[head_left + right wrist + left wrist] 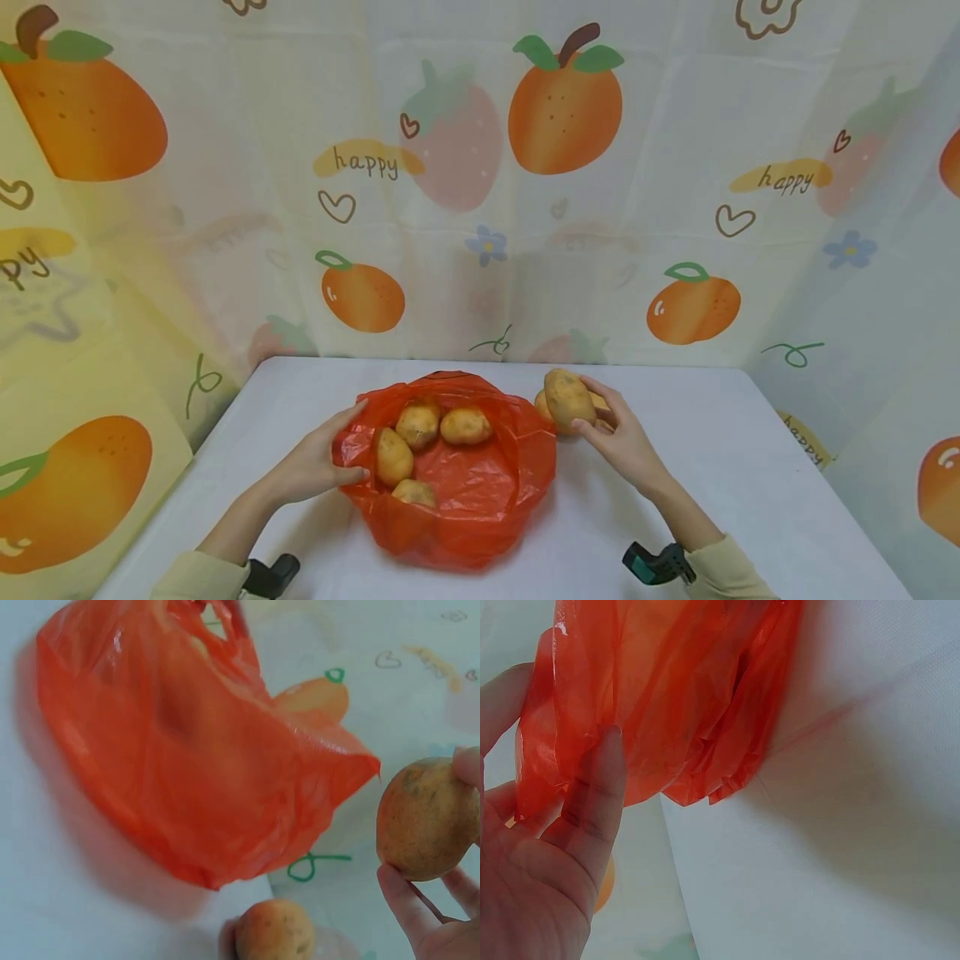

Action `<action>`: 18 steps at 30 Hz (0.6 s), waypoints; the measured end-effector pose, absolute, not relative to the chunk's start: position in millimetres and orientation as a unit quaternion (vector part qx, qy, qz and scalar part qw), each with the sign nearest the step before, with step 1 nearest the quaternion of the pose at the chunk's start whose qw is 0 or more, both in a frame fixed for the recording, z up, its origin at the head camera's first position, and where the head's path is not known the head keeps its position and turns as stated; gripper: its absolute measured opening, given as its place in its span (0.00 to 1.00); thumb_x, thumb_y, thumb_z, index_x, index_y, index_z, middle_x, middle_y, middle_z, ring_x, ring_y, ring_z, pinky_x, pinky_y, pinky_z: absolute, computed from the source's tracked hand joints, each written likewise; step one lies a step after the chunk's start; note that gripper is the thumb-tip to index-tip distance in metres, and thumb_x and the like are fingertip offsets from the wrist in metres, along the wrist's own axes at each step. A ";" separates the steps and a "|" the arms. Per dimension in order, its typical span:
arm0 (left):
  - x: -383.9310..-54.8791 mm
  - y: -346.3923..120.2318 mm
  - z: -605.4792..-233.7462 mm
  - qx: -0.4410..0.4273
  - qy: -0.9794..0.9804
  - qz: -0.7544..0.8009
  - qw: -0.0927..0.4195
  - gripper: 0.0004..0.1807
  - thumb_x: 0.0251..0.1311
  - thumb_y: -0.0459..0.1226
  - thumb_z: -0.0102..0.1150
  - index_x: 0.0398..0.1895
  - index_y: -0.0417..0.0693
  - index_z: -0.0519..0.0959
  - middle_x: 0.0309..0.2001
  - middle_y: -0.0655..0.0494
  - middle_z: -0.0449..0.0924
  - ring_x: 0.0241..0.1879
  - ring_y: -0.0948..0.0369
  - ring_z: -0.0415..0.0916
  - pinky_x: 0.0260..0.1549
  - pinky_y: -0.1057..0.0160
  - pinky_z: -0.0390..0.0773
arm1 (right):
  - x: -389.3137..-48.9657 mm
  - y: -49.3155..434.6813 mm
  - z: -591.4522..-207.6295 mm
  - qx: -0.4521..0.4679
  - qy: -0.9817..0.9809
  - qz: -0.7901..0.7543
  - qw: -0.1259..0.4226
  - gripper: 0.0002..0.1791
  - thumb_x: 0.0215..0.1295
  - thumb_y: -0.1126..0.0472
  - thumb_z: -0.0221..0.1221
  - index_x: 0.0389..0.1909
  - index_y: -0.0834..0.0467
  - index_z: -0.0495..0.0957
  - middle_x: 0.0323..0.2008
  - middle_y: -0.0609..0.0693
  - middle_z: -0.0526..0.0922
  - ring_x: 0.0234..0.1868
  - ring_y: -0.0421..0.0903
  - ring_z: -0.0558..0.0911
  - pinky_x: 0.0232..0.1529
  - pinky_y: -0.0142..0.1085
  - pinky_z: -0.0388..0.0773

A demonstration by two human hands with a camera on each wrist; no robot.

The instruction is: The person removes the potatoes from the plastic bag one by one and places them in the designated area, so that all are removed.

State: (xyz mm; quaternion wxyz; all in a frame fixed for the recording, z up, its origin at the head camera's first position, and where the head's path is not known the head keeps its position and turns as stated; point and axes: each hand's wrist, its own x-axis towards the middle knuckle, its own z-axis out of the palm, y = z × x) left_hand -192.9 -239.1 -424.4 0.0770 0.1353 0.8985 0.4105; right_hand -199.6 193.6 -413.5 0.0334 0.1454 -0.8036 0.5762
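Observation:
A red plastic bag (pixel 495 533) stands on the table with its mouth spread wide. Several potatoes (pixel 465 426) lie inside, mostly toward its left and back. My left hand (pixel 318 458) holds the bag's left rim, thumb toward the front and fingers farther back; the left wrist view has the thin red film between its fingers. Just right of the bag, my right hand (pixel 618 437) grips a potato (pixel 567 398) between thumb and fingers, raised above the table. Behind that potato, more potatoes (pixel 541 403) rest on the table, partly hidden by it and the hand.
The white table (pixel 720 467) ends at a back edge against a hanging cloth (pixel 480 225) printed with fruit. More cloth hangs at the left and right sides. Each wrist carries a dark strapped device (pixel 660 563).

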 end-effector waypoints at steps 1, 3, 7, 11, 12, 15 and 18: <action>-192.7 -239.2 -424.0 0.135 0.898 0.411 0.077 0.51 0.43 0.40 0.71 0.71 0.54 0.51 0.68 0.43 0.54 0.62 0.42 0.59 0.45 0.51 0.78 | -199.5 195.2 -414.9 0.144 -0.802 0.579 0.034 0.34 0.59 0.57 0.61 0.66 0.47 0.60 0.65 0.50 0.58 0.56 0.57 0.71 0.48 0.26 0.74; -192.3 -239.5 -423.4 0.134 0.898 0.412 0.078 0.51 0.43 0.40 0.71 0.71 0.54 0.51 0.68 0.43 0.54 0.62 0.41 0.59 0.45 0.52 0.79 | -199.2 198.2 -417.9 0.142 -0.799 0.583 0.037 0.34 0.60 0.58 0.61 0.66 0.48 0.59 0.65 0.50 0.58 0.56 0.57 0.71 0.47 0.24 0.74; -192.1 -239.3 -423.7 0.134 0.898 0.412 0.077 0.51 0.43 0.40 0.71 0.71 0.54 0.51 0.68 0.43 0.54 0.62 0.42 0.59 0.45 0.52 0.79 | -198.3 204.8 -424.5 0.131 -0.802 0.581 0.037 0.34 0.60 0.58 0.60 0.67 0.49 0.59 0.65 0.51 0.58 0.55 0.58 0.71 0.45 0.25 0.75; -192.4 -239.0 -424.1 0.131 0.898 0.412 0.080 0.52 0.43 0.40 0.71 0.71 0.54 0.51 0.69 0.43 0.53 0.62 0.42 0.59 0.44 0.52 0.79 | -197.8 211.8 -430.5 0.110 -0.818 0.564 0.042 0.34 0.59 0.56 0.61 0.66 0.48 0.60 0.65 0.52 0.59 0.54 0.59 0.71 0.42 0.27 0.76; -192.6 -238.9 -424.2 0.130 0.899 0.411 0.080 0.52 0.43 0.40 0.71 0.71 0.55 0.51 0.69 0.43 0.53 0.62 0.42 0.59 0.44 0.52 0.79 | -197.6 213.4 -431.7 0.106 -0.820 0.561 0.044 0.34 0.59 0.56 0.61 0.66 0.49 0.60 0.66 0.52 0.59 0.54 0.59 0.71 0.42 0.28 0.76; -193.0 -239.0 -424.4 0.129 0.899 0.410 0.082 0.52 0.43 0.41 0.71 0.71 0.55 0.51 0.69 0.43 0.53 0.62 0.41 0.58 0.44 0.52 0.79 | -196.4 218.3 -434.8 0.090 -0.825 0.557 0.043 0.34 0.60 0.55 0.61 0.67 0.50 0.59 0.66 0.52 0.59 0.54 0.60 0.72 0.42 0.28 0.75; -193.4 -239.0 -424.9 0.132 0.901 0.405 0.079 0.52 0.43 0.41 0.71 0.71 0.55 0.51 0.69 0.44 0.53 0.63 0.42 0.58 0.45 0.51 0.78 | -194.6 222.9 -437.7 0.074 -0.828 0.555 0.037 0.35 0.60 0.54 0.60 0.67 0.50 0.58 0.67 0.54 0.58 0.55 0.60 0.71 0.42 0.27 0.75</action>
